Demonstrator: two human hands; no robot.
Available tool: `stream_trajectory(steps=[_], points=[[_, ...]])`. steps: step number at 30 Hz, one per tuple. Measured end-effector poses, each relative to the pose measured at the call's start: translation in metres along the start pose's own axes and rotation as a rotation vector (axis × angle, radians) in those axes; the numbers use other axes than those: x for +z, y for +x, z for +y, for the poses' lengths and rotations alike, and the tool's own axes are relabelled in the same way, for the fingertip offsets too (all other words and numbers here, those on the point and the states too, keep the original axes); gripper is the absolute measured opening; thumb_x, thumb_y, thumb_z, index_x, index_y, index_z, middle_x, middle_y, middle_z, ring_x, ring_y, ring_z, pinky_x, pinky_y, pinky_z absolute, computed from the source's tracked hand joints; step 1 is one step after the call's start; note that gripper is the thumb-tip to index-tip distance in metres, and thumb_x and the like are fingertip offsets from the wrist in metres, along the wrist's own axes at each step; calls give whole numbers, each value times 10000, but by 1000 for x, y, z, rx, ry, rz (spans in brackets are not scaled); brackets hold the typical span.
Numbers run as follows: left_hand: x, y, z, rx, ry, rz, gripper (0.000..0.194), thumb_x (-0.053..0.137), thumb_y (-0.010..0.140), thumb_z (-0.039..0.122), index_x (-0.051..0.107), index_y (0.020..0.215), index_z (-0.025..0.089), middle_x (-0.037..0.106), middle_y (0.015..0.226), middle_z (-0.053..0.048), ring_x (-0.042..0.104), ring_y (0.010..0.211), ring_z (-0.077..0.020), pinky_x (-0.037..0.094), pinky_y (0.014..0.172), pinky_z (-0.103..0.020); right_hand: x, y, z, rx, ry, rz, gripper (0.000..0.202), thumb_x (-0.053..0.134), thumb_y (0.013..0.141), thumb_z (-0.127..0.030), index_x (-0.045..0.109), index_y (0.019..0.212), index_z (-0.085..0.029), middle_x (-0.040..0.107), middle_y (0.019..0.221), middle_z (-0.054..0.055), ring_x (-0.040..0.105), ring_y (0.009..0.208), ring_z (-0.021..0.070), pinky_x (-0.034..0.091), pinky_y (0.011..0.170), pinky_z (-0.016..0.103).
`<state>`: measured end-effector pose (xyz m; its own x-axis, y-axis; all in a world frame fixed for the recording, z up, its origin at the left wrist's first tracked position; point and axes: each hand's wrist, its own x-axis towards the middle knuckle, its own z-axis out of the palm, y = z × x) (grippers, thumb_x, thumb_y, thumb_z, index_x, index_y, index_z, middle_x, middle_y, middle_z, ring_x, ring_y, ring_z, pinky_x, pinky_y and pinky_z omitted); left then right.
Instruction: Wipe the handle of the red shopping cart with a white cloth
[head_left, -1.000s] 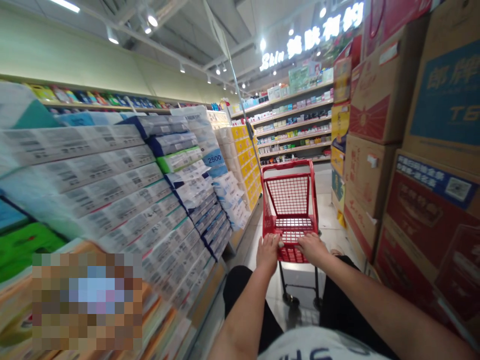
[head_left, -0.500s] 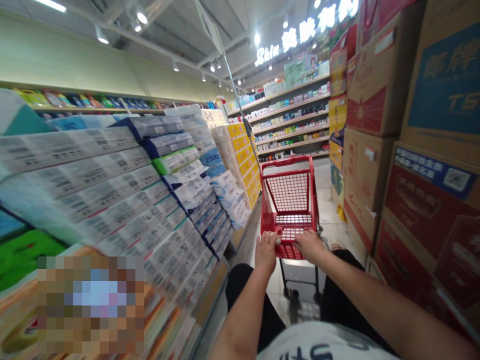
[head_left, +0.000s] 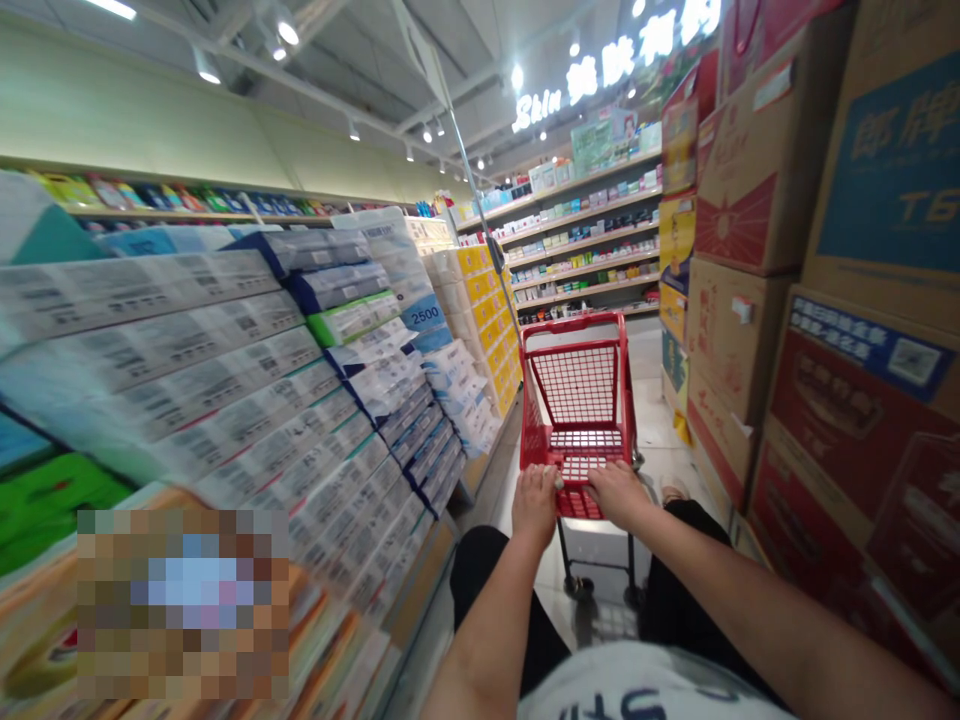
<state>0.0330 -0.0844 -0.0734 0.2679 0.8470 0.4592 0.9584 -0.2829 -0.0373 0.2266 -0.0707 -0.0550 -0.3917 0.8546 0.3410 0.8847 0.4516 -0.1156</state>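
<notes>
A red shopping cart point(head_left: 576, 385) with a grid basket stands right in front of me, and nothing shows inside its basket. My left hand point(head_left: 535, 502) is closed over the left part of the cart's near edge, with a ring on one finger. Over the right part of the same edge, my right hand point(head_left: 618, 494) is closed too, its fingers curled on the red plastic. A short gap separates the two hands.
Stacked tissue packs point(head_left: 225, 370) line the left side, with yellow-fronted packs point(head_left: 489, 320) further on. Large cartons point(head_left: 847, 400) rise close on the right. Shelves of small goods point(head_left: 585, 240) cross the far end. A tiled aisle floor point(head_left: 651, 420) runs between.
Almost nothing differs. The view has shifted very slightly, and both hands keep their hold on the cart's near edge.
</notes>
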Motion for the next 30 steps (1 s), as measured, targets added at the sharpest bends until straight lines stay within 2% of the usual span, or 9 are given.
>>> stream_trajectory(steps=[3,6,9,12,16,19,21,25,30], points=[[5,-2,-1,-44,39,63,394,410,921,124,487,1301,192,506,1322,-86,383,1300,-253,335,1102,-472,2,1,-3,-4,8,3,241,465,926,-318,654,915,-169,704,941,96,593,939,249,303,907,373],[10,-3,12,-63,62,86,368,423,922,153,497,1283,146,495,1320,-126,358,1319,-286,336,1096,-495,4,2,-5,2,8,8,246,460,926,-316,656,912,-167,703,948,99,594,953,256,295,918,378],[11,-2,25,63,35,37,412,458,916,187,462,1326,144,463,1353,-142,330,1336,-308,327,1097,-521,4,2,-5,3,11,8,267,428,939,-306,657,920,-170,701,958,101,591,973,261,284,931,387],[6,-2,25,147,-5,-18,459,444,922,187,417,1380,193,457,1375,-114,344,1326,-287,312,1111,-510,1,0,-4,-6,13,5,249,435,933,-294,651,928,-170,698,954,99,589,970,261,285,929,389],[-4,-2,9,-18,-12,-52,471,388,933,157,411,1397,237,483,1371,-78,373,1307,-253,293,1126,-489,-1,-1,-4,-29,17,-4,244,448,930,-309,642,920,-161,696,956,104,590,949,258,292,922,386],[-5,-2,7,-159,21,-43,477,359,929,125,424,1391,224,446,1413,-82,322,1351,-253,277,1135,-484,2,0,-6,-25,22,-4,242,454,927,-313,642,921,-160,696,963,113,592,950,258,291,923,383],[-3,-1,13,-139,31,-44,461,363,932,134,441,1380,206,445,1412,-90,302,1364,-265,264,1141,-483,4,2,-7,-17,21,3,244,451,927,-311,642,922,-160,696,959,115,592,957,260,287,930,384],[-2,0,19,50,-8,-78,448,388,940,179,435,1385,214,489,1368,-75,346,1329,-269,254,1144,-485,6,2,-8,-29,27,21,242,441,927,-304,639,931,-164,694,951,103,591,956,256,290,934,385],[-7,1,7,-110,-7,-58,461,361,931,139,438,1379,219,502,1359,-75,381,1301,-253,280,1128,-496,5,2,-9,-28,18,8,238,449,925,-308,638,925,-163,695,958,109,588,955,252,297,929,373]])
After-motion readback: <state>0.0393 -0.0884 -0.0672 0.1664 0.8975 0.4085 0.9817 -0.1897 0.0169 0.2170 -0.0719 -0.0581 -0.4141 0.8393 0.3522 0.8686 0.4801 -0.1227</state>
